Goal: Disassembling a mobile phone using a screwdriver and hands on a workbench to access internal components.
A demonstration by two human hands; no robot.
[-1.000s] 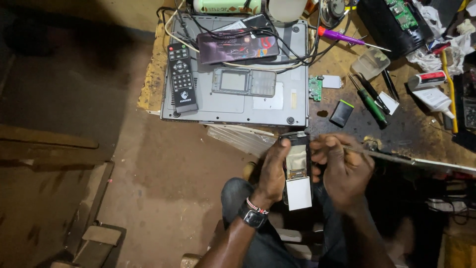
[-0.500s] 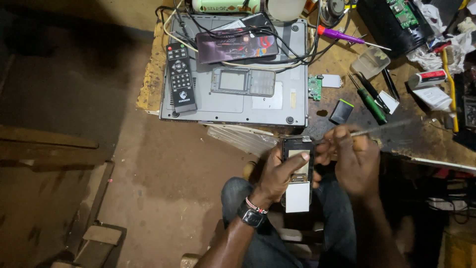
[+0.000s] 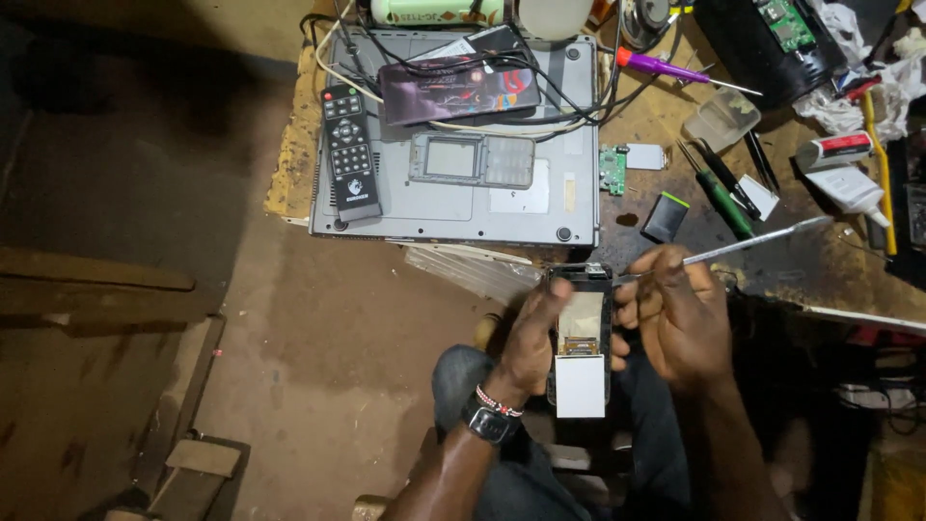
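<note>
My left hand (image 3: 529, 340) grips an opened mobile phone (image 3: 582, 333) over my lap; its screen panel hangs folded down, white side up. My right hand (image 3: 672, 314) holds a thin metal tool (image 3: 743, 244), a tweezer or pry blade, whose tip meets the phone's top edge. A watch and a beaded band sit on my left wrist.
A grey flat device (image 3: 453, 183) lies on the workbench with a black remote (image 3: 349, 154), a phone keypad frame (image 3: 471, 160) and cables on it. To the right lie a small green circuit board (image 3: 612, 169), a black battery (image 3: 666, 216), screwdrivers (image 3: 721, 198) and glue tubes (image 3: 839, 169).
The phone has risen slightly toward the bench edge. My right hand has shifted the metal tool so that its tip now rests at the phone's top edge.
</note>
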